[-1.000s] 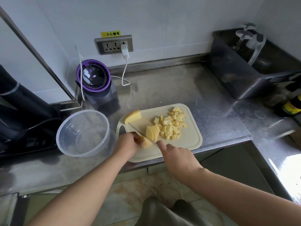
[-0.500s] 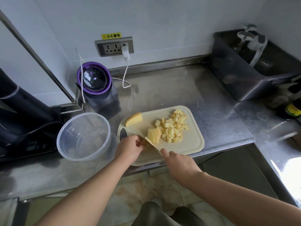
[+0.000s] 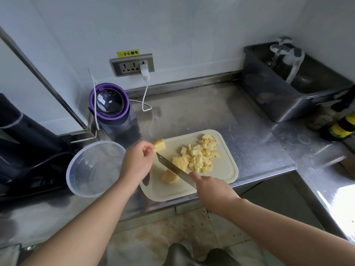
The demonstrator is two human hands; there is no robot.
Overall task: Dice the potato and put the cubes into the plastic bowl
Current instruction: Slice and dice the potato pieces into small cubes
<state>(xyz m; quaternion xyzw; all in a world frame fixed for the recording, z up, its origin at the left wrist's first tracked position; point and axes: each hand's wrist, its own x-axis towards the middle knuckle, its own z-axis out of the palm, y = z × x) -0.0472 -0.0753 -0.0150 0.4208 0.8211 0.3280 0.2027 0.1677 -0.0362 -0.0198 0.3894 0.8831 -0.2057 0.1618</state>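
Note:
A cream cutting board (image 3: 224, 170) lies on the steel counter. On it are a pile of potato cubes (image 3: 201, 154), a fan of thin slices (image 3: 180, 162), a rounded potato chunk (image 3: 169, 177) near the front and a wedge (image 3: 161, 145) at the back left. My right hand (image 3: 213, 191) is shut on a knife (image 3: 172, 167), whose blade slants over the board between the chunk and the slices. My left hand (image 3: 137, 163) has its curled fingertips at the wedge's left end; whether they grip it is unclear. The clear plastic bowl (image 3: 81, 169) stands empty left of the board.
A purple-lidded appliance (image 3: 112, 104) stands behind the bowl, its white cable running to a wall socket (image 3: 132, 65). A black appliance (image 3: 23, 143) is at the far left. A dark bin (image 3: 278, 98) and a bottle (image 3: 342, 127) sit at the right. The counter edge runs just before the board.
My left hand let go of the chunk it was steadying and moved back to the wedge. The knife lifted off the chunk, blade now raised and slanted.

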